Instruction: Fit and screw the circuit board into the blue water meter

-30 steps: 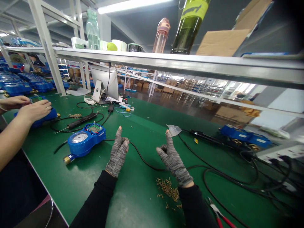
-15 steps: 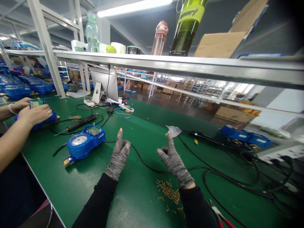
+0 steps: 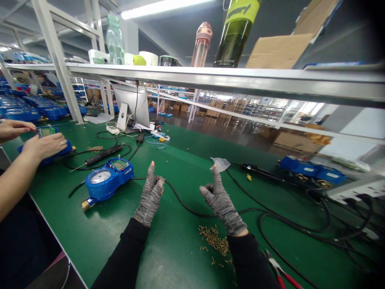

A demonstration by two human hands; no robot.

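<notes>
My left hand (image 3: 150, 196), in a grey fingerless glove, is held above the green bench with one digit stretched out and the other fingers curled in, holding nothing. My right hand (image 3: 221, 200) mirrors it in a matching glove, also without anything in it. Left of my left hand lies a blue water meter (image 3: 104, 182) with a round dial, an exposed circuit board and a brass end. A black cable (image 3: 183, 206) runs across the bench between my hands. Loose brass screws (image 3: 215, 239) are heaped near my right wrist. A clear plastic bag (image 3: 221, 163) lies beyond my right fingertips.
At left, a co-worker's hands (image 3: 45, 146) handle another blue meter (image 3: 60, 152). A black electric screwdriver (image 3: 104, 155) lies near them. Red-handled pliers (image 3: 281, 273), more meters (image 3: 311, 170) and a power strip (image 3: 357, 190) are at right. A shelf (image 3: 186, 74) with bottles spans overhead.
My hands keep nearly the same pose and place. One of the co-worker's hands has shifted left, off the meter's edge. The view has tilted very slightly.
</notes>
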